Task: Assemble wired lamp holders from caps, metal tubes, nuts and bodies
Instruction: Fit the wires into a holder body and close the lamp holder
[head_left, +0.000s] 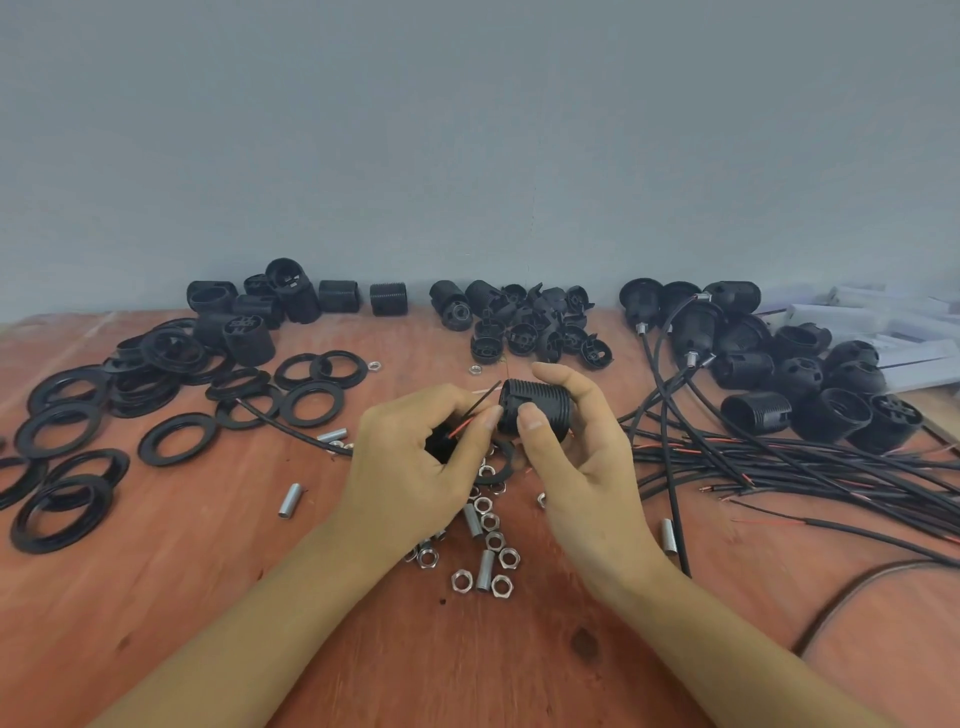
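Right hand (576, 457) gripped the threaded black body (537, 408) between thumb and curled fingers, above the table (156, 597). The body lay on its side, with one end turned toward the left hand (410, 462). That hand was curled around a small black cap (441, 446), mostly hidden in the palm. Two thin wire ends (480, 399), one red and one black, came out past its fingertips, just beside the body. From my remote station I judged that the wires were about to go into the body, so this holder was not yet joined. I could not tell if a tube and nut already sat in the cap. As for the whole task, several finished holders (696, 325) with cables lay beyond the right hand and to its right, so part of the work was done. Much was left: loose caps (530, 327) lay just beyond both hands and bare bodies (249, 338) beyond the left hand. Nuts (461, 580) and metal tubes (485, 570) lay between the wrists, and unused cables (779, 467) to the right of the right hand. The body looked ribbed, matt and rigid.
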